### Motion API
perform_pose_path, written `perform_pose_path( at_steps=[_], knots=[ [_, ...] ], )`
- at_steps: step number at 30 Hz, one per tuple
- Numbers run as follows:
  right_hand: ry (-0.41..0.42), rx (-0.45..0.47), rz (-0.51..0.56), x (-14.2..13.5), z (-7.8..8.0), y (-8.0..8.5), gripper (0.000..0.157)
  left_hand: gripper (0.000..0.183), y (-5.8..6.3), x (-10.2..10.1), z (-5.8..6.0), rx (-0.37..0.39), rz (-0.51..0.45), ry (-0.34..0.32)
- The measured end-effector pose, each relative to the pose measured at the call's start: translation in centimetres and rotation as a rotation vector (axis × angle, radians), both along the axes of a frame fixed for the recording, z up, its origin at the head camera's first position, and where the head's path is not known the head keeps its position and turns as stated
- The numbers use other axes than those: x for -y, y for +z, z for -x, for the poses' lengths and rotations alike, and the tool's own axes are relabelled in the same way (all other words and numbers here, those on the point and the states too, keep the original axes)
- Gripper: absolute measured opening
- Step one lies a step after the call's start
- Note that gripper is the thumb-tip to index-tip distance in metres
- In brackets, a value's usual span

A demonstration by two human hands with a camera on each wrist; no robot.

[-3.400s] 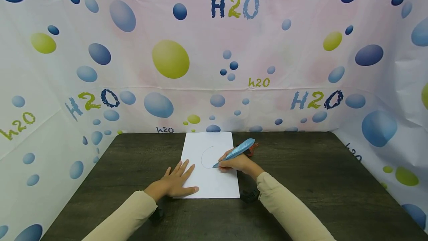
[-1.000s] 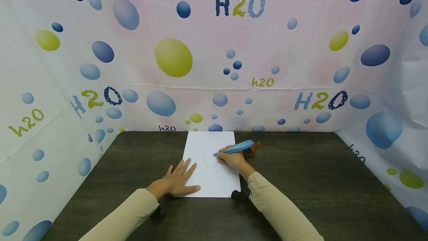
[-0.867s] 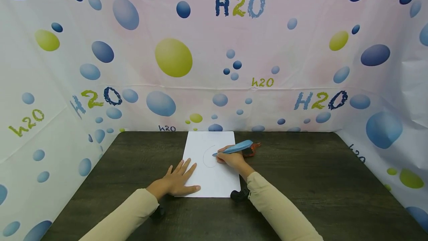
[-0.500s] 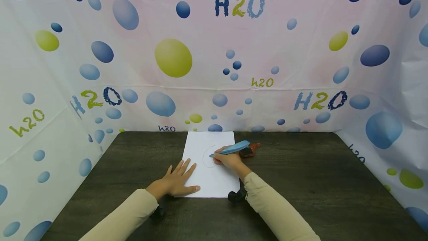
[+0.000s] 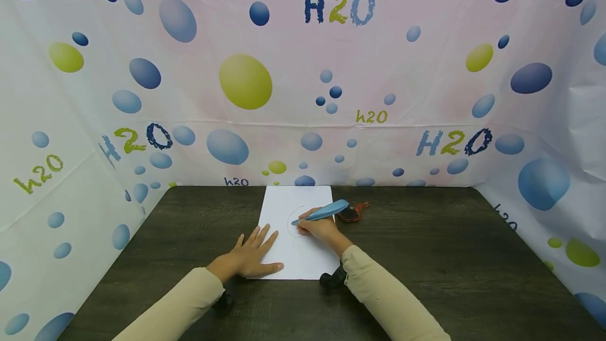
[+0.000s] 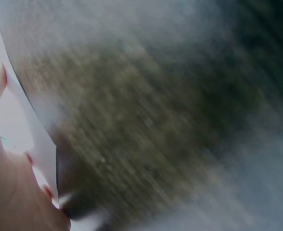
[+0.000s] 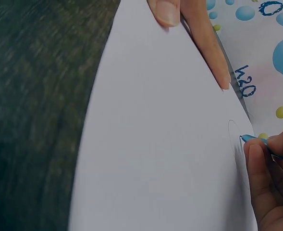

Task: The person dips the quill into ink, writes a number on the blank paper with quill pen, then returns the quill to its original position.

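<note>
A white sheet of paper (image 5: 307, 259) lies on the table, a thin curved line drawn on it. My left hand (image 5: 248, 258) rests flat on the sheet's lower left with its fingers spread; the left wrist view shows part of that hand (image 6: 16, 192) at the paper's edge. Between thumb and fingers my right hand (image 5: 323, 229) holds a blue pen (image 5: 331, 208) with a broad, feather-like body. Its tip is inside the curve, at or just above the paper. In the right wrist view the pen (image 7: 249, 138) points at the drawn loop, with the right-hand fingers (image 7: 256, 168) pinching it.
Just right of the paper, behind the right hand, lies a small dark and reddish-brown object (image 5: 352, 212) of unclear kind. The dark wooden table (image 5: 426, 257) ends at a white backdrop (image 5: 402, 67) printed with bubbles. A black device (image 5: 333, 278) sits under the right wrist.
The right hand first moved the pen up from the bottom of the curve, then slid it left and slightly down inside the curve. My left hand has stayed on the paper.
</note>
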State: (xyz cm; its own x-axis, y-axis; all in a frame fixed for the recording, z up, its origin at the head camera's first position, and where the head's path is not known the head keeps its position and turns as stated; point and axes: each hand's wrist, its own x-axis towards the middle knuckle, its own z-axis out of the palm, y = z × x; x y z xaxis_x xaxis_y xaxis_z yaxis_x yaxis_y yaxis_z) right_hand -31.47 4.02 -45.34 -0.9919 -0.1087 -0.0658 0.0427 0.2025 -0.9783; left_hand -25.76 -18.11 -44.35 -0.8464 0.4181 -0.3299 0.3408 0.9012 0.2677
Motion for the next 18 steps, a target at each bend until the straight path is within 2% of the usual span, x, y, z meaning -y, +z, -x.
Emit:
perform_pose_path(
  at_steps=[7, 18],
  knots=[
    [0.039, -0.004, -0.033, 0.32, -0.27, 0.17, 0.014, 0.097, -0.97, 0.37, 0.37, -0.023, -0.023, 0.003],
    [0.068, 0.003, -0.016, 0.54, -0.43, 0.17, 0.014, 0.096, -0.80, 0.28, 0.31, -0.016, -0.021, 0.007]
  ],
)
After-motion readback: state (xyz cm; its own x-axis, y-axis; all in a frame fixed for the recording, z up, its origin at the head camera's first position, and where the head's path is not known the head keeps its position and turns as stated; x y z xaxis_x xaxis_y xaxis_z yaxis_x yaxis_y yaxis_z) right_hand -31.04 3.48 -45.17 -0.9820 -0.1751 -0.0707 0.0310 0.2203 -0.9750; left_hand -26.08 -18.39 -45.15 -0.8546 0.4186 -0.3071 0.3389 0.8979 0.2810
